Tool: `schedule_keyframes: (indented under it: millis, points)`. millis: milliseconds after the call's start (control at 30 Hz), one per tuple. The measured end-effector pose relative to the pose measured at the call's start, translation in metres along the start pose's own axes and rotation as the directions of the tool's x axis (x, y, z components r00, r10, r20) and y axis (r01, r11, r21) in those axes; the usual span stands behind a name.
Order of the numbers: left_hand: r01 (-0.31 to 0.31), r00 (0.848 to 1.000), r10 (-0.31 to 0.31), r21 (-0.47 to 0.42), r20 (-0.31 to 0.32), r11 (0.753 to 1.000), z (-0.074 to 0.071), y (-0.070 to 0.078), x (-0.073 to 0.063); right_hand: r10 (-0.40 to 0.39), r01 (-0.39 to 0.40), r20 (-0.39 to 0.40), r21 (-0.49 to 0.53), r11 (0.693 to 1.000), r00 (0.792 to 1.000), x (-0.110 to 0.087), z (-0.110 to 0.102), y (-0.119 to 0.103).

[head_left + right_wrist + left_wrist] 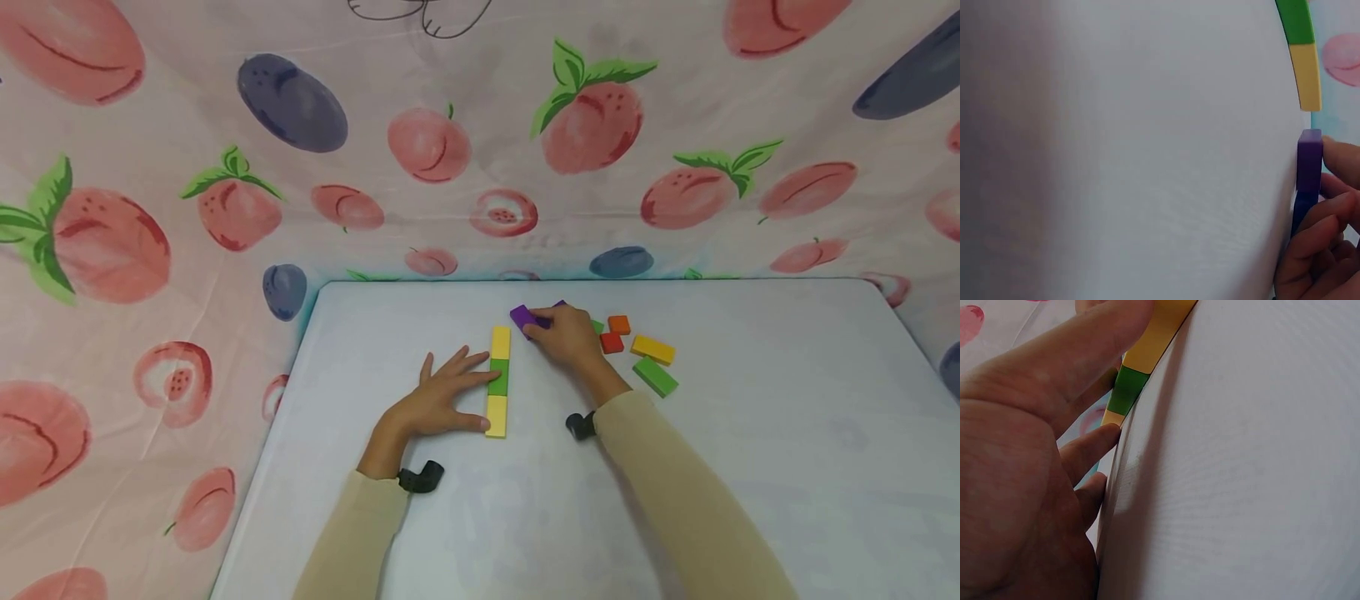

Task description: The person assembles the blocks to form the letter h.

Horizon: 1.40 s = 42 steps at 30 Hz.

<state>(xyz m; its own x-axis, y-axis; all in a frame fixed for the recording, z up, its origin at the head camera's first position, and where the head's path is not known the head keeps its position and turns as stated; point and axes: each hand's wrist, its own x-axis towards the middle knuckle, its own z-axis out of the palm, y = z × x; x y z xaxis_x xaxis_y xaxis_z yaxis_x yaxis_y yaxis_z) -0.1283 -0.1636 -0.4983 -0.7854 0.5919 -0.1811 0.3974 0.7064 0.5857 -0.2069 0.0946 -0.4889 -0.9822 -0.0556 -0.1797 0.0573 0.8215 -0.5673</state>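
A yellow block (500, 342), a green block (498, 367) and another yellow block (497, 421) lie end to end in a straight row. My left hand (431, 406) is spread at the row's left side, its thumb at the near yellow block and a fingertip on the green one. My right hand (568, 337) pinches a purple block (521, 316) just right of the row's far end, apart from it. In the right wrist view, a blue block (1304, 207) shows behind the purple block, partly hidden by the curled fingers.
Right of the right hand lie an orange block (618, 325), a red block (611, 342), a yellow-orange block (652, 349) and a green block (655, 377). More pieces are partly hidden behind that hand. The white table (787, 467) meets a fruit-patterned cloth (450, 75) at its far edge.
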Motion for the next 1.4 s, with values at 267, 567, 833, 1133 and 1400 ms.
schedule_keyframes:
  millis: [267, 567, 833, 1133, 1400]
  points:
    - [0.009, 1.000, -0.009, 0.001, 0.000, 1.000, 0.000, 0.000, -0.002, -0.038, 0.038, -0.026, -0.015, 0.999, 0.999, -0.005, 0.002, -0.005]
    - [0.011, 1.000, -0.011, -0.001, -0.001, 1.000, -0.001, 0.002, -0.003, -0.054, 0.054, 0.023, 0.027, 0.998, 0.998, -0.005, 0.000, -0.003]
    - [0.014, 1.000, -0.014, 0.003, -0.007, 1.000, 0.001, 0.001, -0.001, -0.059, 0.061, 0.037, -0.048, 0.997, 0.998, -0.008, -0.002, -0.004]
    - [0.014, 1.000, -0.014, 0.013, -0.003, 1.000, 0.002, -0.001, 0.001, -0.002, 0.002, 0.002, -0.054, 0.999, 1.000, -0.009, -0.007, -0.004]
    - [0.015, 1.000, -0.015, 0.010, 0.002, 1.000, 0.002, -0.003, 0.001, 0.017, -0.017, -0.036, 0.004, 1.000, 0.999, -0.011, -0.009, -0.006]
